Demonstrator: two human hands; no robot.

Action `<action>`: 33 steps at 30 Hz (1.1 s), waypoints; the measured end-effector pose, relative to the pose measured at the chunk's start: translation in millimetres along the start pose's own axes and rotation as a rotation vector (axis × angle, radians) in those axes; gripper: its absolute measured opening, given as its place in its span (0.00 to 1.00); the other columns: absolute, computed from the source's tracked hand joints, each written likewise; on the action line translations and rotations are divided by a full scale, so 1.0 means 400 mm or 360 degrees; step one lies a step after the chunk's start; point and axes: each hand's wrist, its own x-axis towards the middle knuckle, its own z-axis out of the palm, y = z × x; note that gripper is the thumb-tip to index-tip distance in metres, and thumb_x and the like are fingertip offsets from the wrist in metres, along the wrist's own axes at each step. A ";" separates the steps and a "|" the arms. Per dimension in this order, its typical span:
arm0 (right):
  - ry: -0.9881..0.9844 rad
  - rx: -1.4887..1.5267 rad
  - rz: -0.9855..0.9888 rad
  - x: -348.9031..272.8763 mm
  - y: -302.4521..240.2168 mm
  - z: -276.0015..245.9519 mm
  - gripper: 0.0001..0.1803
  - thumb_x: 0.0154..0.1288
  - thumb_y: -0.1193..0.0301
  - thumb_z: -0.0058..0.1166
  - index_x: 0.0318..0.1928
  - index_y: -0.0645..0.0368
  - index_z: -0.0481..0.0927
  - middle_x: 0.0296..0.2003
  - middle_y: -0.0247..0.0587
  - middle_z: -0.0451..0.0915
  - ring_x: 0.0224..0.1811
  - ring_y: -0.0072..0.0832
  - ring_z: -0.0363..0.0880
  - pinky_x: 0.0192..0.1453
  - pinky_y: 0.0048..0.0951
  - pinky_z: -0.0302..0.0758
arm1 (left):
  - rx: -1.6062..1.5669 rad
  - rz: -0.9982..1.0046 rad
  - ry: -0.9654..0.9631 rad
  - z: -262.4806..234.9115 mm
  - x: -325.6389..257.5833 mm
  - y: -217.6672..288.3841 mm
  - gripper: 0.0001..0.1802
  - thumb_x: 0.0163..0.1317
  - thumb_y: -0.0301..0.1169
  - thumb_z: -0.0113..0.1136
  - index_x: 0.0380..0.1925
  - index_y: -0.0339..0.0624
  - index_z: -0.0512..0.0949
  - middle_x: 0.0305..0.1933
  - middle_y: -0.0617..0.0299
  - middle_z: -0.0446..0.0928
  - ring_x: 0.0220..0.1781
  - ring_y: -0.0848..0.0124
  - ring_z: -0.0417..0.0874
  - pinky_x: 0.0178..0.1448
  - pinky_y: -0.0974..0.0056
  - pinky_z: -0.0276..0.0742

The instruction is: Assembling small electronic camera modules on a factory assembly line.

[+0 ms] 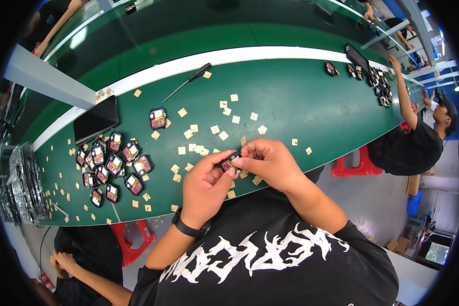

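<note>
Close to the table's near edge, a small black-cased device with a red circuit board is between my two hands. My left hand, with a dark band at its wrist, grips the device's left side between thumb and fingers. From the right, the thumb and forefinger of my right hand pinch at the board's edge; whether a smaller part is between them is hidden. Small cream squares lie scattered around and beyond my hands. A similar device lies alone further off, beside a long-shafted black screwdriver.
Left of me, several similar devices lie heaped by a black flat tray. Silvery bags are stacked at the table's left end. A co-worker reaches toward more devices at the far right. Another person's hands rest at lower left.
</note>
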 end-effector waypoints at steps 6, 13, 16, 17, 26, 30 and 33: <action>-0.0227 0.0245 0.0106 -0.050 -0.042 0.005 0.09 0.71 0.74 0.65 0.40 0.65 0.78 0.30 0.32 0.82 0.31 0.15 0.78 0.36 0.20 0.75 | 0.0475 -0.0071 -0.0084 0.012 -0.048 0.043 0.17 0.74 0.19 0.53 0.61 0.33 0.72 0.46 0.56 0.81 0.31 0.77 0.82 0.31 0.73 0.76; -0.0425 0.0410 -0.0025 -0.082 -0.065 0.022 0.11 0.71 0.75 0.65 0.42 0.65 0.74 0.36 0.35 0.81 0.38 0.17 0.79 0.43 0.23 0.78 | 0.0432 -0.0097 -0.0192 0.010 -0.073 0.132 0.17 0.75 0.21 0.50 0.62 0.29 0.72 0.39 0.56 0.82 0.30 0.76 0.83 0.34 0.71 0.80; -0.0441 0.0424 -0.0132 -0.093 -0.074 0.027 0.11 0.71 0.75 0.66 0.42 0.64 0.74 0.36 0.34 0.80 0.39 0.16 0.79 0.42 0.22 0.78 | 0.0398 -0.0046 -0.0288 -0.001 -0.080 0.149 0.21 0.76 0.23 0.47 0.66 0.27 0.69 0.41 0.52 0.82 0.35 0.72 0.84 0.37 0.69 0.81; -0.0427 0.0418 -0.0142 -0.098 -0.083 0.031 0.11 0.71 0.75 0.66 0.42 0.64 0.74 0.36 0.33 0.79 0.39 0.15 0.78 0.42 0.22 0.77 | 0.0388 0.0041 -0.0344 -0.008 -0.082 0.154 0.23 0.75 0.24 0.45 0.67 0.25 0.68 0.42 0.51 0.82 0.37 0.70 0.85 0.40 0.67 0.82; -0.0426 0.0414 -0.0176 -0.084 -0.053 0.024 0.10 0.71 0.76 0.65 0.42 0.64 0.75 0.36 0.30 0.77 0.37 0.13 0.75 0.41 0.19 0.74 | 0.0933 0.0363 -0.0252 -0.005 -0.080 0.139 0.22 0.69 0.20 0.55 0.63 0.29 0.74 0.45 0.50 0.85 0.34 0.67 0.87 0.40 0.65 0.83; -0.0346 0.0095 -0.0169 -0.084 -0.056 -0.007 0.11 0.70 0.75 0.66 0.46 0.66 0.78 0.36 0.30 0.80 0.36 0.13 0.75 0.40 0.19 0.73 | 0.1311 0.0360 -0.0075 -0.029 -0.055 0.141 0.18 0.68 0.20 0.58 0.58 0.32 0.78 0.41 0.50 0.85 0.32 0.66 0.87 0.38 0.64 0.81; 0.0223 -0.0425 -0.0209 -0.056 -0.083 -0.128 0.11 0.67 0.71 0.69 0.44 0.63 0.84 0.35 0.32 0.83 0.35 0.13 0.76 0.37 0.21 0.73 | 0.1374 0.0450 0.0663 -0.116 -0.071 0.139 0.15 0.74 0.25 0.56 0.59 0.35 0.75 0.40 0.59 0.83 0.33 0.76 0.83 0.38 0.70 0.80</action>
